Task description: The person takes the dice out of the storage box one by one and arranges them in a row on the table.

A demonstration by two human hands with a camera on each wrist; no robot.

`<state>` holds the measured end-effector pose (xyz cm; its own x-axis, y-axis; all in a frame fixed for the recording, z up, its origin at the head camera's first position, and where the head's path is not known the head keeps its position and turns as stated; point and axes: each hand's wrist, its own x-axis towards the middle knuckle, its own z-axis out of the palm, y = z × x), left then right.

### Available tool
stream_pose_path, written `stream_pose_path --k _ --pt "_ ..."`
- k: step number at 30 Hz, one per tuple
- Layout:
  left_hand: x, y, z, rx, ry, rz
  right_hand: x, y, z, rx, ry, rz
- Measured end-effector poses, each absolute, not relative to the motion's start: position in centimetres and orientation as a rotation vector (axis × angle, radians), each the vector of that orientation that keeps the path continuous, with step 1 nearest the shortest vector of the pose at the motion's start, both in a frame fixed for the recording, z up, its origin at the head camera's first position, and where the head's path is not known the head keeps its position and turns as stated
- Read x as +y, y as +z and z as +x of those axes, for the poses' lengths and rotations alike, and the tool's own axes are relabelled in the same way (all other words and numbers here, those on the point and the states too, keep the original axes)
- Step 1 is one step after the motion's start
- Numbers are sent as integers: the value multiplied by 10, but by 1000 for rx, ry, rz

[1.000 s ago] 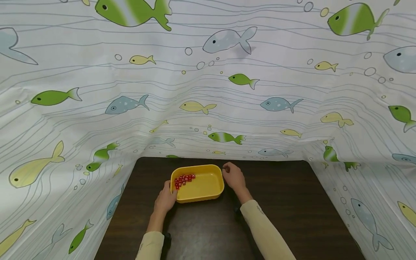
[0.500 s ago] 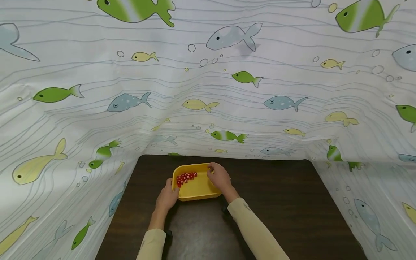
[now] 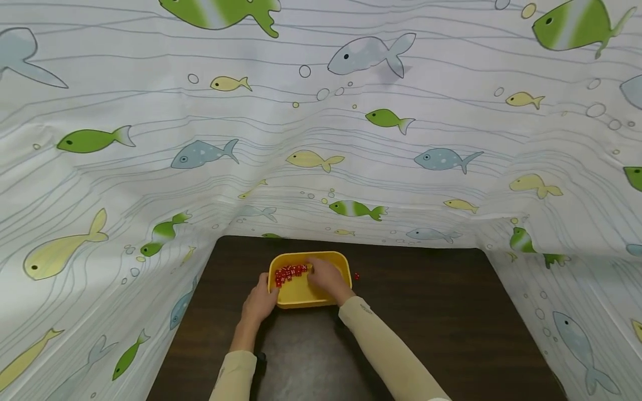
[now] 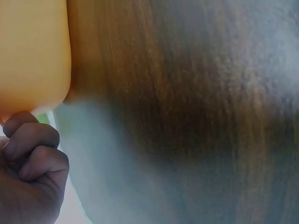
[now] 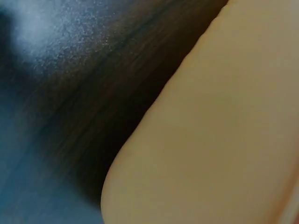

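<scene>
A shallow yellow plastic tray (image 3: 296, 296) lies near the back of the dark table, with a cluster of red dice (image 3: 287, 273) at its left end. My left hand (image 3: 259, 301) grips the tray's left side, thumb over the rim. In the left wrist view, curled fingers (image 4: 39, 140) show beside the yellow wall. My right hand (image 3: 328, 280) reaches over the front right of the tray, fingertips down inside at the right end of the dice. I cannot tell whether it pinches a die. One red die (image 3: 357, 275) lies on the table just right of the tray.
The dark wooden table (image 3: 426, 323) extends in front and to the right. A white cloth (image 3: 261, 122) printed with fish hangs behind it and along both sides. In the right wrist view the tray wall (image 5: 210, 130) fills most of the picture.
My right hand has moved left from beside the tray's right edge into the tray, up to the dice. The lone die on the table has come into view. My left hand keeps its grip.
</scene>
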<state>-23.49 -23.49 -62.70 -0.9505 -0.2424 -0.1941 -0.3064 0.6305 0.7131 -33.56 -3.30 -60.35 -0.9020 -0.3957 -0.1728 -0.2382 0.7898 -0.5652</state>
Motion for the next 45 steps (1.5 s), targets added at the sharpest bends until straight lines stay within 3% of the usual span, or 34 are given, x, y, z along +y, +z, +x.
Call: stream_pose_path --k 14,45 --pt "-225 -622 -238 2792 1235 -458 -36 -611 -343 2772 -677 -471" --pt "-236 -634 -239 2780 1193 -501 -19 -599 -334 2790 -912 -401"
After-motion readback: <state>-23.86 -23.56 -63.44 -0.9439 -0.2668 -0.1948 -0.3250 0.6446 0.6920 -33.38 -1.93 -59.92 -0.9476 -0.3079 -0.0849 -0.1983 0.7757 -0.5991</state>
